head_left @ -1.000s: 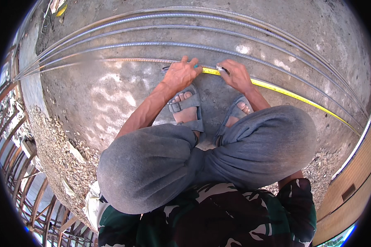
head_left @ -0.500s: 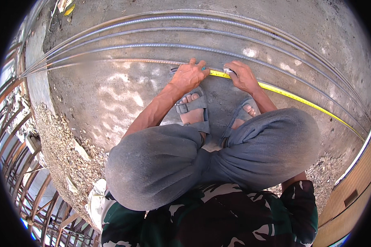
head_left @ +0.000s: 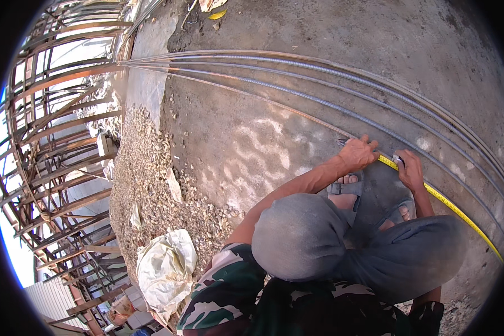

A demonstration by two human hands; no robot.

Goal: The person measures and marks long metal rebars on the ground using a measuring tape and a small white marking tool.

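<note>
Where the left hand (head_left: 359,155) bends down by the near rod (head_left: 297,113), the yellow tape (head_left: 387,162) comes out from under its fingers. Those fingers are bent and a little apart; I can't tell if they pinch the tape or just press it. The right hand (head_left: 411,171) is right by the tape, its fingers curled around a small pale bit (head_left: 397,159). Past that hand, the tape runs off to the right, away from the floor's (head_left: 218,129) left edge, where stones (head_left: 145,162) lie.
</note>
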